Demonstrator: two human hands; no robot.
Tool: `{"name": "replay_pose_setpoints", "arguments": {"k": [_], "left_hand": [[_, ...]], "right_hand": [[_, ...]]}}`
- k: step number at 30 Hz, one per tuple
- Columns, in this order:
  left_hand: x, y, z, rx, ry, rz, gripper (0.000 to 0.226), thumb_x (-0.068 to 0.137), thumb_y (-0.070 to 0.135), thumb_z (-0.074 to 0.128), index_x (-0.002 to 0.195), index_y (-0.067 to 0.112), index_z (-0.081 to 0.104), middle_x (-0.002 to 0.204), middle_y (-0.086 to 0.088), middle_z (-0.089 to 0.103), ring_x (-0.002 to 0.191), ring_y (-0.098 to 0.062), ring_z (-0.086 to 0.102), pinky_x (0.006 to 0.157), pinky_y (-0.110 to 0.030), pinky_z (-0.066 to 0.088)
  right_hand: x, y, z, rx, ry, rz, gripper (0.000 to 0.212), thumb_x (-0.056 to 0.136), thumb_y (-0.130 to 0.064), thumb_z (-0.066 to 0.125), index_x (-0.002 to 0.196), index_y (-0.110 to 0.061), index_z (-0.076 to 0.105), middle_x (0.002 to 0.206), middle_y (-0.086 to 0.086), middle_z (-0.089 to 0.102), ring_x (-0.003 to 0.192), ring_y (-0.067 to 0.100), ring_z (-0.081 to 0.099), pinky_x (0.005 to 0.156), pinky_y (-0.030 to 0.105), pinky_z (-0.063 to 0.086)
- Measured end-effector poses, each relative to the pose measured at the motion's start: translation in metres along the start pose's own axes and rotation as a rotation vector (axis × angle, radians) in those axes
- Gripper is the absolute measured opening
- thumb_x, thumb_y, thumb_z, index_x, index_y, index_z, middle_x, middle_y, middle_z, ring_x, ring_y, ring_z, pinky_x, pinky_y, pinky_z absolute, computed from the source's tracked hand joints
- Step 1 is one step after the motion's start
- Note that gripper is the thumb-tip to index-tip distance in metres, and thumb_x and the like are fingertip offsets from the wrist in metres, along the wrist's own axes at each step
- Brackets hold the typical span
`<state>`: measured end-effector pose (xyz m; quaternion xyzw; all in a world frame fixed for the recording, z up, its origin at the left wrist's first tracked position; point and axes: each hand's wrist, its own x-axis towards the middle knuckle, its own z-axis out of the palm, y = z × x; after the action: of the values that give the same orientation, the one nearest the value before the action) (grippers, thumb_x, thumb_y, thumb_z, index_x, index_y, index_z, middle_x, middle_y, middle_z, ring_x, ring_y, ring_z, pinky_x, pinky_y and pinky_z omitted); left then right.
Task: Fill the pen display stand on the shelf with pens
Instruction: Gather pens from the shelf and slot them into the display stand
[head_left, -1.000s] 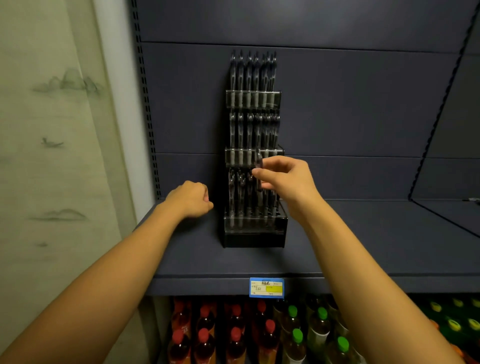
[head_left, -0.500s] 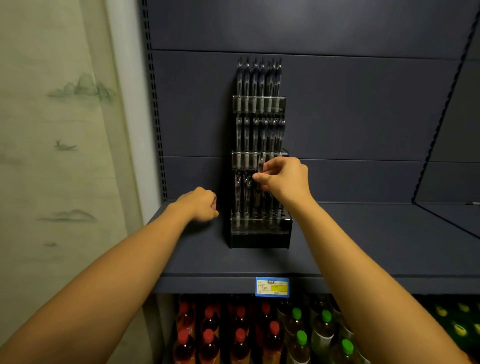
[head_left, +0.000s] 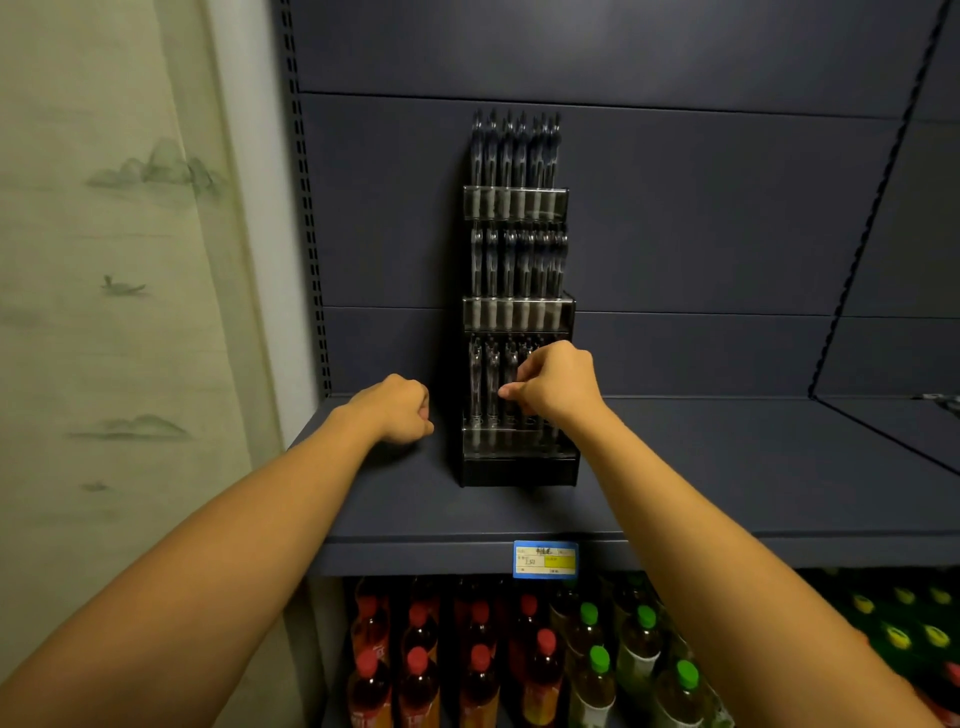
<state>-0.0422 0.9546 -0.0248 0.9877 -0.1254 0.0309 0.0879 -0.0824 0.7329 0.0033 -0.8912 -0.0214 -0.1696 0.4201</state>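
Observation:
A black pen display stand (head_left: 519, 470) with three clear tiers stands on the dark grey shelf (head_left: 727, 493) against the back panel. Its top tier (head_left: 514, 156) and middle tier (head_left: 517, 260) are full of dark pens. Several pens stand in the bottom tier (head_left: 483, 384). My right hand (head_left: 556, 384) is in front of the bottom tier with its fingers curled, pinching a pen that is mostly hidden behind them. My left hand (head_left: 397, 408) rests as a fist on the shelf, just left of the stand; I cannot see whether it holds anything.
A blue and yellow price tag (head_left: 544, 558) hangs on the shelf's front edge. Below stand bottles with red caps (head_left: 421, 660) and green caps (head_left: 597, 660). A painted wall (head_left: 104, 312) is at the left. A slanted wire divider (head_left: 862, 234) bounds the right side.
My right hand has moved down from the middle tier's rim into the bottom tier with the pen. My left hand has stayed on the shelf.

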Motion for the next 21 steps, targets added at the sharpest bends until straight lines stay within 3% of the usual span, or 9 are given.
{"name": "replay_pose_setpoints", "arguments": {"k": [4, 8, 14, 21], "left_hand": [[-0.004, 0.001, -0.007, 0.002, 0.009, 0.010, 0.007, 0.088, 0.026, 0.065, 0.089, 0.019, 0.062, 0.095, -0.001, 0.061, 0.086, -0.023, 0.062, 0.083, -0.045, 0.058], [-0.005, 0.003, -0.009, -0.019, 0.024, 0.030, 0.006, 0.088, 0.026, 0.064, 0.090, 0.021, 0.062, 0.095, 0.001, 0.061, 0.086, -0.021, 0.062, 0.082, -0.044, 0.057], [-0.004, 0.008, -0.001, -0.028, 0.007, 0.061, 0.007, 0.088, 0.029, 0.063, 0.090, 0.022, 0.062, 0.095, 0.002, 0.062, 0.087, -0.020, 0.061, 0.082, -0.043, 0.057], [-0.023, 0.023, -0.016, 0.010, 0.038, 0.039, 0.010, 0.091, 0.031, 0.061, 0.087, 0.023, 0.060, 0.095, 0.000, 0.062, 0.086, -0.021, 0.060, 0.081, -0.041, 0.056]], "right_hand": [[-0.003, -0.002, -0.003, -0.087, -0.013, -0.010, 0.024, 0.079, -0.023, 0.087, 0.088, -0.007, 0.071, 0.102, 0.016, 0.072, 0.106, 0.030, 0.069, 0.098, 0.039, 0.056], [-0.008, -0.001, -0.004, -0.172, -0.015, -0.021, 0.037, 0.081, -0.023, 0.085, 0.109, -0.003, 0.070, 0.114, 0.015, 0.070, 0.110, 0.029, 0.066, 0.098, 0.037, 0.055], [-0.017, 0.008, -0.014, -0.249, 0.030, -0.104, 0.022, 0.090, -0.019, 0.077, 0.107, -0.007, 0.070, 0.104, 0.011, 0.071, 0.097, 0.026, 0.068, 0.088, 0.035, 0.058], [-0.037, 0.023, -0.040, -0.428, 0.065, -0.162, 0.015, 0.092, -0.012, 0.062, 0.105, -0.010, 0.068, 0.098, 0.011, 0.069, 0.087, 0.030, 0.066, 0.077, 0.044, 0.060]]}}
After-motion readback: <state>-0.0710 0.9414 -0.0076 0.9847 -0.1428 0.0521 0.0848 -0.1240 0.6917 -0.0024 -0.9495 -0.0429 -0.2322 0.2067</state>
